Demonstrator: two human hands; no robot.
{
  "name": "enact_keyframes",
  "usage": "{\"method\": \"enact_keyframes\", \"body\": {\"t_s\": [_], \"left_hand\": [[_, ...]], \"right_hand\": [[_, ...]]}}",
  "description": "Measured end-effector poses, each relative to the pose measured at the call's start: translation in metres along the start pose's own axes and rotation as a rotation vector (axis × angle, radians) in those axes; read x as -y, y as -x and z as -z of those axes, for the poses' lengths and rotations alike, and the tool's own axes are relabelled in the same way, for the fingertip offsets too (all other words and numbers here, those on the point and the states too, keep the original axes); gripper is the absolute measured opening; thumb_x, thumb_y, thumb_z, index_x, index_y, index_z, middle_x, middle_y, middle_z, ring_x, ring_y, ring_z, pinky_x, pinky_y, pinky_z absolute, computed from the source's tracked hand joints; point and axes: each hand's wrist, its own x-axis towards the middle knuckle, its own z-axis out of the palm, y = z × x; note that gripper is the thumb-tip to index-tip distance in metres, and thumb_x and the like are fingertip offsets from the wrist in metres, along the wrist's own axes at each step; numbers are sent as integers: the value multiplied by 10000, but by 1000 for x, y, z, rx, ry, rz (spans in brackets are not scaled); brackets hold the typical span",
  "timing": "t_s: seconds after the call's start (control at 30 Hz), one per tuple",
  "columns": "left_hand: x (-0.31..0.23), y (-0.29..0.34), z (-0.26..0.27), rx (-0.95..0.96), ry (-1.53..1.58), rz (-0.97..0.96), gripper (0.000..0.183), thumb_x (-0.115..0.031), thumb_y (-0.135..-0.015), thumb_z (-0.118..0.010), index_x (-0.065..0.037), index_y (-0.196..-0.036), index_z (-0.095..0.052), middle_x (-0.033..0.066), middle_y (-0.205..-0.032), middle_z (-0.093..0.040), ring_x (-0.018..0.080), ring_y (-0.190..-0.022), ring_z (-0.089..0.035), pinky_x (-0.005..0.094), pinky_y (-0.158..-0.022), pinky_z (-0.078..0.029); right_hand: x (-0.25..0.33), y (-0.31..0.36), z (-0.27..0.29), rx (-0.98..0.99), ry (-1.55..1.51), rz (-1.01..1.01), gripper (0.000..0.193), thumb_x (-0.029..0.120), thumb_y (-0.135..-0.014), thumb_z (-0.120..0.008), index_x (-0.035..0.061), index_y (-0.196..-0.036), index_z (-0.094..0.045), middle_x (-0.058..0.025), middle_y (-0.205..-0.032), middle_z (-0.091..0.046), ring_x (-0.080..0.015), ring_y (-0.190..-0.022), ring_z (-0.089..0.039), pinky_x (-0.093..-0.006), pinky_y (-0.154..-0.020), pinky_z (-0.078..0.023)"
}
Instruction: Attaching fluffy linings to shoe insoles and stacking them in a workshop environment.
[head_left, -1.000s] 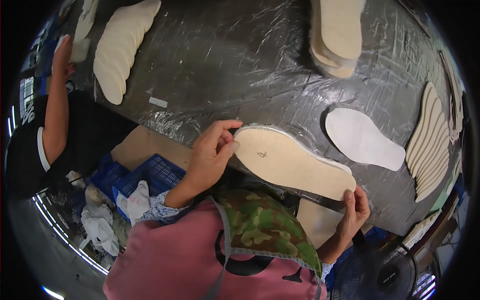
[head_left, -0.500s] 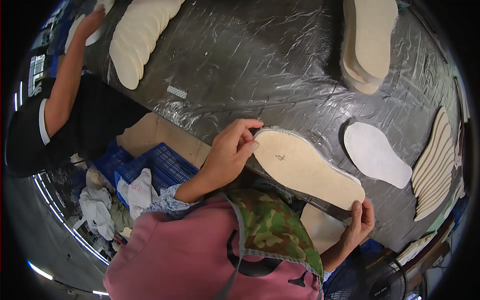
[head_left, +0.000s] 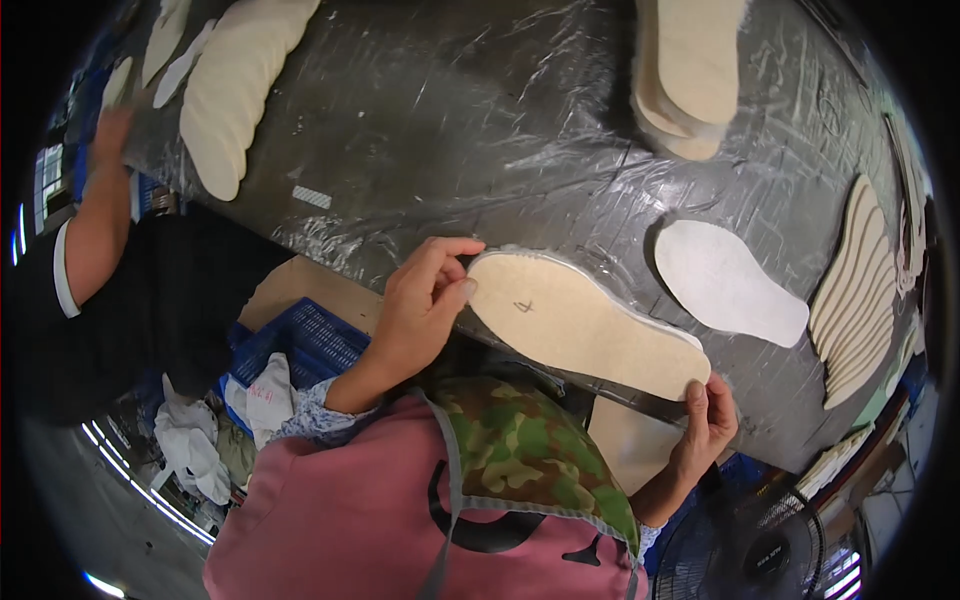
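Between my two hands is a cream insole [head_left: 585, 322] with a handwritten mark on its face and a white layer showing along its far edge. My left hand [head_left: 420, 300] pinches its broad left end between thumb and fingers. At the narrower right end, my right hand [head_left: 708, 420] grips it, thumb on top and fingers beneath. Just beyond on the table lies a single white insole [head_left: 730, 280]. Further right, a fanned row of cream insoles [head_left: 858, 295] overlaps along the table.
The dark table [head_left: 440, 150] is covered in clear plastic film. A stack of insoles [head_left: 695, 70] stands at the far side, another fanned row [head_left: 235, 95] at far left. A co-worker's arm [head_left: 100, 220] is at left. Blue crates [head_left: 320, 345] and a black fan [head_left: 765, 550] stand below.
The view has shifted, so the table's contents sit further left. My grip on the insole looks the same. The co-worker's arm has lowered and its hand is blurred.
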Motion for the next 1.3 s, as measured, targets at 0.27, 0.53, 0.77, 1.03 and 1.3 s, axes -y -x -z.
{"method": "enact_keyframes", "body": {"t_s": [0.27,0.53,0.77,1.03,1.3], "left_hand": [[9,-1,-2,-52,0,8,300,35,-831,-598,-21,-1125,-624,22,-830,-537,87,-710,-500,228,-667,-438],[11,1,-2,-50,16,2,275,18,-869,-579,-22,-1138,-612,-16,-844,-530,52,-761,-488,201,-685,-417],[12,0,-4,-36,0,-26,270,5,-885,-577,-3,-1154,-596,-23,-844,-521,49,-756,-467,193,-688,-404],[14,-1,-5,-31,1,-28,272,0,-892,-577,3,-1163,-587,-15,-854,-524,51,-760,-469,192,-684,-404],[12,0,-4,-22,-23,-6,271,-2,-902,-573,4,-1173,-577,-13,-865,-523,50,-764,-475,189,-687,-409]], "right_hand": [[3,-2,-5,-8,-56,-36,223,85,-888,-710,-42,-1064,-662,-12,-869,-664,-60,-779,-582,-192,-720,-451],[2,-7,-9,-7,-93,-38,186,43,-865,-720,-33,-1030,-679,17,-839,-635,-43,-762,-553,-179,-694,-439],[3,-12,-10,26,-99,-71,193,77,-866,-733,-39,-1014,-686,-5,-822,-655,-61,-753,-577,-189,-687,-459],[0,-14,-12,7,-122,-101,190,84,-859,-741,-41,-992,-687,-10,-808,-658,-60,-732,-579,-196,-665,-471],[-3,-16,-13,-12,-53,-110,184,92,-835,-767,-28,-946,-684,-3,-775,-657,-50,-694,-576,-191,-631,-467]]}}
